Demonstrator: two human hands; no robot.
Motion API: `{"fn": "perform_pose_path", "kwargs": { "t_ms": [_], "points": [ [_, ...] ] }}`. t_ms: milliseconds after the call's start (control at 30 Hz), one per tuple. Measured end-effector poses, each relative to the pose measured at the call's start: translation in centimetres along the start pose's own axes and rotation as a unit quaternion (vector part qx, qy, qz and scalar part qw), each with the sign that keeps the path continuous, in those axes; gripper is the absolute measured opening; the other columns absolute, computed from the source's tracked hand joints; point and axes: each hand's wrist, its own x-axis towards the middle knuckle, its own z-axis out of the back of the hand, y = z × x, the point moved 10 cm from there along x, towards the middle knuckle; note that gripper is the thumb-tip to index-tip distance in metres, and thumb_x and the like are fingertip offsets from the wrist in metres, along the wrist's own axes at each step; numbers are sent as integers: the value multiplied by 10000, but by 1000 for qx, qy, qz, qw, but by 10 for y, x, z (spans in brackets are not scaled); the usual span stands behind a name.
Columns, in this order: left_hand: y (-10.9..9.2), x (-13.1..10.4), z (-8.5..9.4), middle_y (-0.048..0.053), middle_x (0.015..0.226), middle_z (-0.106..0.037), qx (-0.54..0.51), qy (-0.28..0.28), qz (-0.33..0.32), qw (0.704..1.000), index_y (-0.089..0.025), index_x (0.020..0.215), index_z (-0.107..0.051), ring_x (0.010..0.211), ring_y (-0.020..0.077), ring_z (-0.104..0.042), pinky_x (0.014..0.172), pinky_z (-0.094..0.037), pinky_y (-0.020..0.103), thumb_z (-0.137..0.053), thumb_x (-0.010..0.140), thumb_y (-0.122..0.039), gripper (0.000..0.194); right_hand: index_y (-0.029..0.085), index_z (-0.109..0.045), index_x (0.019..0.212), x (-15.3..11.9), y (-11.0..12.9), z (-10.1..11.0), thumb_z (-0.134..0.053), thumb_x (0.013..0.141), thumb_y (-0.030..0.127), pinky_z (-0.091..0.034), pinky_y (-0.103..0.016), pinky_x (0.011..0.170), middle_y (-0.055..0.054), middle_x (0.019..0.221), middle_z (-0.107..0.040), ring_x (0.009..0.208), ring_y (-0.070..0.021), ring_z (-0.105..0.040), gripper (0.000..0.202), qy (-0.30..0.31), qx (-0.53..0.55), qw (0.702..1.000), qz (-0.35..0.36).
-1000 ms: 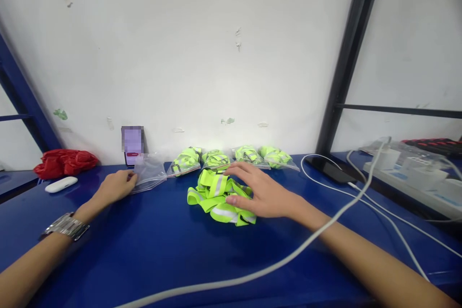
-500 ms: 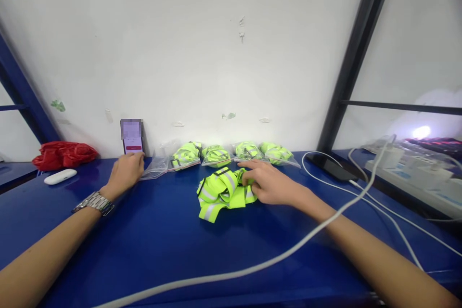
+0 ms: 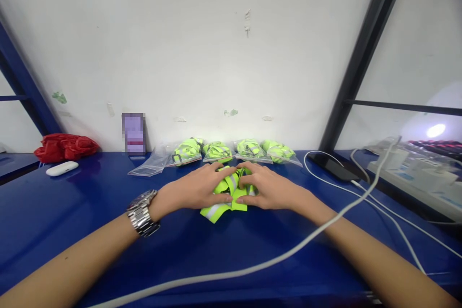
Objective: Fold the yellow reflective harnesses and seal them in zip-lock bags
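A crumpled bundle of lime-yellow reflective strap (image 3: pixel 231 183) with silver stripes and black edging lies on the blue table. My left hand (image 3: pixel 195 187), with a metal watch (image 3: pixel 142 212) on the wrist, curls over the bundle's left side, its thumb along the near side. From the right, my right hand (image 3: pixel 272 187) bends its fingers around the other side. Both hands cover much of the bundle, and a loose striped end sticks out toward me. Just behind, several zip bags (image 3: pixel 187 151) hold similar lime straps along the wall.
Flat clear zip bags (image 3: pixel 149 162) lie left of the filled ones. A phone (image 3: pixel 134 134) leans on the wall. Further left are a white case (image 3: pixel 62 168) and red fabric (image 3: pixel 67 147). A white cable (image 3: pixel 231 274) arches across the front; another phone (image 3: pixel 334 167) and chargers (image 3: pixel 429 173) stand right.
My left hand has moved right from the leaning phone and the flat bags to the strap bundle. My right hand stays at the bundle, its thumb now in view at the near side.
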Motion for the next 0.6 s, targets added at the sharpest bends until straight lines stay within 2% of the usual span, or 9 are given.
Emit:
{"fn": "perform_pose_path", "kwargs": {
  "t_ms": [100, 167, 267, 333, 400, 500, 600],
  "points": [
    [10, 2, 0, 105, 1085, -652, 10, -14, -10, 1000, -253, 1291, -558, 922, 263, -621, 831, -444, 351, -581, 839, -483, 508, 192, -674, 886, -1, -10, 1, -648, 815, 436, -470, -418, 802, -132, 1128, -543, 940, -275, -597, 256, 9, -12, 999, -28],
    [27, -3, 14, 85, 1037, -684, 35, -56, 17, 998, -244, 1285, -564, 876, 241, -633, 806, -455, 345, -512, 874, -353, 429, 192, -692, 923, -3, -21, 2, -682, 787, 425, -469, -387, 740, -124, 1017, -590, 845, -258, -609, 270, 23, -14, 998, -64],
    [68, -23, 46, 63, 999, -713, 29, -157, 119, 980, -206, 1184, -637, 761, 217, -644, 727, -481, 330, -475, 802, -227, 416, 179, -715, 953, -6, -32, 5, -700, 763, 431, -455, -359, 701, -112, 884, -640, 820, -267, -611, 316, 57, -12, 994, -90],
    [94, -40, 65, 54, 971, -719, -20, -234, 184, 955, -192, 1088, -677, 707, 207, -639, 648, -488, 303, -509, 763, -248, 371, 172, -732, 935, -9, -34, 6, -709, 746, 426, -449, -348, 711, -116, 884, -670, 857, -280, -615, 318, 75, -3, 993, -87],
    [109, -53, 79, 51, 951, -713, -103, -311, 205, 922, -178, 1015, -688, 732, 201, -640, 614, -492, 270, -556, 734, -263, 322, 181, -748, 907, -10, -33, 7, -694, 757, 385, -443, -328, 714, -103, 887, -699, 850, -263, -626, 259, 91, 20, 993, -72],
    [113, -61, 89, 52, 898, -690, -260, -399, 191, 858, -156, 950, -669, 723, 189, -635, 568, -510, 249, -642, 690, -294, 296, 214, -758, 861, -10, -33, 8, -612, 812, 279, -424, -305, 683, -59, 839, -724, 769, -214, -637, 167, 91, 31, 994, -55],
    [106, -57, 86, 40, 806, -660, -370, -412, 195, 809, -153, 899, -644, 627, 177, -622, 490, -520, 261, -725, 633, -346, 338, 196, -733, 716, -10, -43, 14, -531, 848, 237, -381, -300, 597, -56, 680, -690, 645, -198, -607, 245, 68, -24, 994, -79]
  ]
}}
